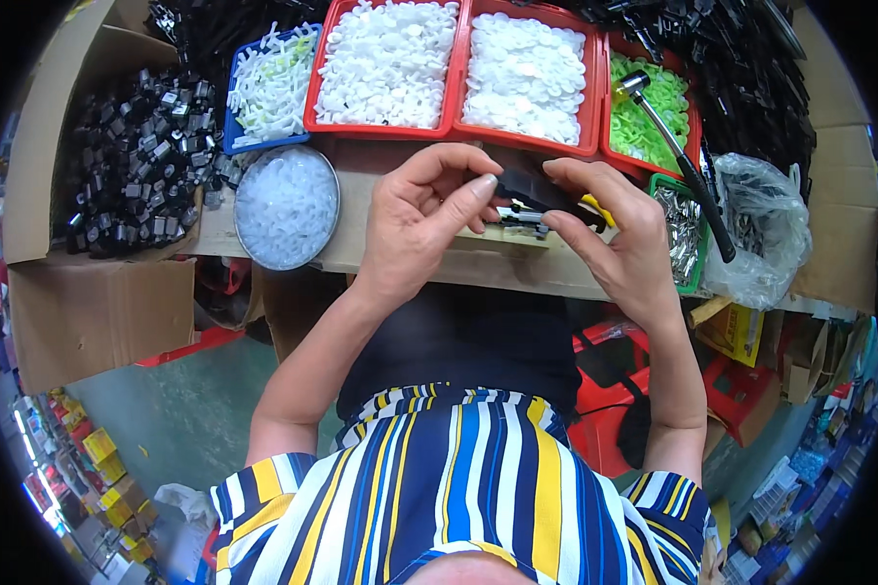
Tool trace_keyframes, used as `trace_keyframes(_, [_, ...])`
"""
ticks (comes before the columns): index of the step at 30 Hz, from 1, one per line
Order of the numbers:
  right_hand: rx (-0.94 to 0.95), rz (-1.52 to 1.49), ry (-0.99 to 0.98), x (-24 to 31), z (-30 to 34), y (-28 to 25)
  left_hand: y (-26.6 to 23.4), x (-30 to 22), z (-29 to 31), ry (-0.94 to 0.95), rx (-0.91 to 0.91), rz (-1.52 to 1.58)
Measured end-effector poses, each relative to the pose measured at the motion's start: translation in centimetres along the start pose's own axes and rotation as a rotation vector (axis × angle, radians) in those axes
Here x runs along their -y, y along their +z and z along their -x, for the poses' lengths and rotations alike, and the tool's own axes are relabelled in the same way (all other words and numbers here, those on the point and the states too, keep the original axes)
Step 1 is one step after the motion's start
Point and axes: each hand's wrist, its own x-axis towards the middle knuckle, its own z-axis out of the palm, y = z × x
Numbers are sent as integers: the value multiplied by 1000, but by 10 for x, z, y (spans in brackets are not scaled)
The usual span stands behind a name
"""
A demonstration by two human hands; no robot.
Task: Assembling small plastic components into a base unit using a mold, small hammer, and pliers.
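My left hand [410, 219] has its thumb and fingers pinched at one end of a dark, thin black plastic part [529, 187]. The fingers and thumb of my right hand [619, 229] curl around the part's other end. It is held just above the table edge, between the hands; its exact kind is too dark to make out. Below it, small grey and black pieces [525, 222] show on the bench. Something yellow [598, 209] peeks out beside my right thumb.
Red trays of white pieces [385, 63] and discs [527, 78] stand behind, beside green pieces [644, 107] with a hammer [688, 166] across them. A round bowl [288, 208] and a carton of black parts [141, 156] stand left; a plastic bag [761, 229] lies right.
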Motion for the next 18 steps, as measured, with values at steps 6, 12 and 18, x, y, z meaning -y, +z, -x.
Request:
trace_keyframes(6, [80,76,58,-11,9,16,-20,-4,2,224,-107,-598])
trace_keyframes(12, [117,236,-48,-15,10,34,-37,-3,7,215,-279,-585])
trace_keyframes(18, [144,246,-53,-19,10,41,-37,0,13,189,-258,-612])
